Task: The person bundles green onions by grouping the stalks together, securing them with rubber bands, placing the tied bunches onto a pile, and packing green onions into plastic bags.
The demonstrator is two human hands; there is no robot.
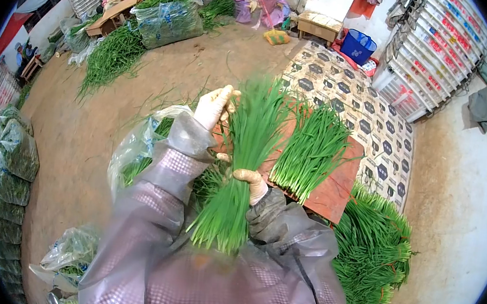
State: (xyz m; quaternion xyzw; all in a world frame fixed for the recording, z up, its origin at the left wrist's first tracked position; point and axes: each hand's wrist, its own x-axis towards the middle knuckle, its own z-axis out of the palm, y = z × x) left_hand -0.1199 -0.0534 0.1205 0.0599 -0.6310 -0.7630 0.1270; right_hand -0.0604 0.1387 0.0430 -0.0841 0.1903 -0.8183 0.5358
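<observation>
At frame centre, the right hand (pixel 253 186) is clasped round the green bunch (pixel 254 127), long axis running top to bottom, nearer the pale stem ends. The left hand (pixel 216 107) lies upper left, beside the leaf tips, fingers curled; its hold cannot be determined.

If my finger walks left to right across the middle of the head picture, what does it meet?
Stacked bags of greens, clear plastic bag, bunch of garlic chives in the right hand, chives pile on the reddish board, hexagon-patterned mat.
</observation>
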